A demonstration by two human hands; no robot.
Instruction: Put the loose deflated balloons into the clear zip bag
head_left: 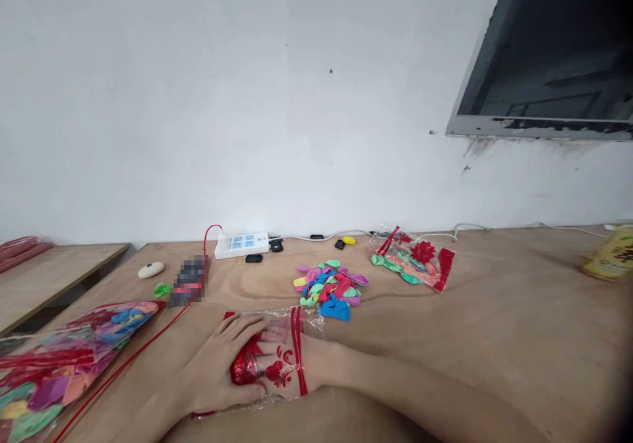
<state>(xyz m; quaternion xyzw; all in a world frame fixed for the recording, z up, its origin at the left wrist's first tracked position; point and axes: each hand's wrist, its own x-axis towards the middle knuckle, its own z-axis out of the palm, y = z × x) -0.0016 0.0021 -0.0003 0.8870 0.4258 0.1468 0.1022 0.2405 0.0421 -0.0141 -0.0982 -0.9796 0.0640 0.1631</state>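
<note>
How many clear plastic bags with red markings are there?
3: a large balloon bag at left; a middle bag around the right hand, under the left hand; a far bag near the wall. Others may be hidden.

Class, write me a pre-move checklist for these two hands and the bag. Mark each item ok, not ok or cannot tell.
1. Right hand inside the clear bag: ok.
2. Left hand on the bag from outside: ok.
3. Bag smooth, without creases: not ok, the film is wrinkled.
4. Shiny red item by the left thumb identified: cannot tell, partly covered.
5. Loose balloons apart from both hands: ok, they lie beyond the bag.
6. Red cable not under the left hand: ok, it runs to the left of it.
</note>
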